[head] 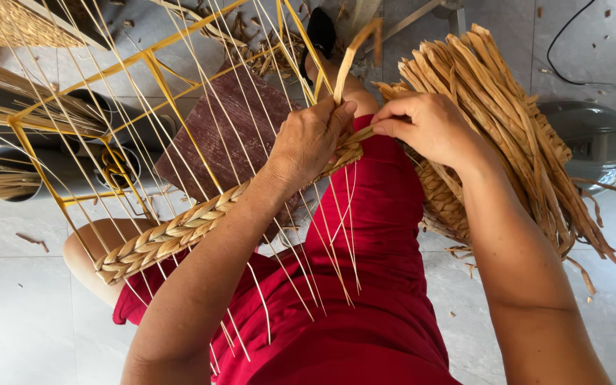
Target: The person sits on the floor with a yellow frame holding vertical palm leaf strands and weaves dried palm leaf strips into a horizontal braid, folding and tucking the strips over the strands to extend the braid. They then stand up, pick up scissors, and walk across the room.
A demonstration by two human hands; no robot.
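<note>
Head view, looking down over the lap.

- Left hand (311, 139): centre of frame, fingers closed around the working end of a braided straw band (180, 232) and a loose flat strand (354, 53) rising toward 12 o'clock.
- Right hand (429, 127): just beside the left, at its 3 o'clock; thumb and forefinger pinched together on a strand at the braid's end.
- Braided straw band: pale gold, plaited flat, running from the hands down toward 8 o'clock and ending over a bare knee (90, 249).
- Yellow metal frame (37, 167): at 10 o'clock, strung with thin pale cords (336, 235) fanning down across the lap; braid woven through them.
- Bundle of flat dried straw strips (515, 128): at 2 o'clock, behind the right wrist, ends splaying toward 4 o'clock.
- Woven section (440, 196): below the right wrist, partly hidden by the forearm.
- Red garment (365, 299): covering the lap, 6 o'clock.
- Dark reddish board (226, 121): under the cords, 11 o'clock.
- Dark tubes (8, 171) holding straw stalks: 9 o'clock edge.
- Grey tiled floor (23, 314): strewn with straw scraps.
- Black cable (572, 71): at 1 o'clock.
</note>
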